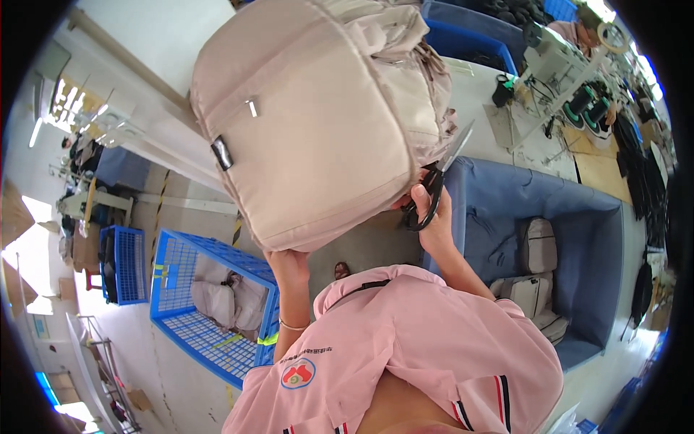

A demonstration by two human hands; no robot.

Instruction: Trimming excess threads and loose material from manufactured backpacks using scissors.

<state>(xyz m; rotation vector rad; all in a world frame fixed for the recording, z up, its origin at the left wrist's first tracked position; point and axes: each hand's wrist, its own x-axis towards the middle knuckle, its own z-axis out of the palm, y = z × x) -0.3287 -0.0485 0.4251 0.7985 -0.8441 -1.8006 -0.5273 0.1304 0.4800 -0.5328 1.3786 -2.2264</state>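
A beige backpack [311, 137] is held up in front of me, with a small silver zipper pull on its panel and a dark tag at its left edge. My left hand [288, 267] is closed on the bag's lower left corner, its fingers hidden beneath the fabric. At the lower right corner, my right hand [436, 220] is closed round the black handles of a pair of scissors [435, 189], whose blades point up and away. The fingers of that hand also lie against the bag's edge; whether they grip the fabric is hidden.
To the left stands a blue plastic crate [173, 289] with beige bags inside, and another blue crate [130, 264] beyond it. A large grey-blue bin [578, 189] with several bags stands at right. A sewing machine [546, 54] and thread cones sit on the table behind it.
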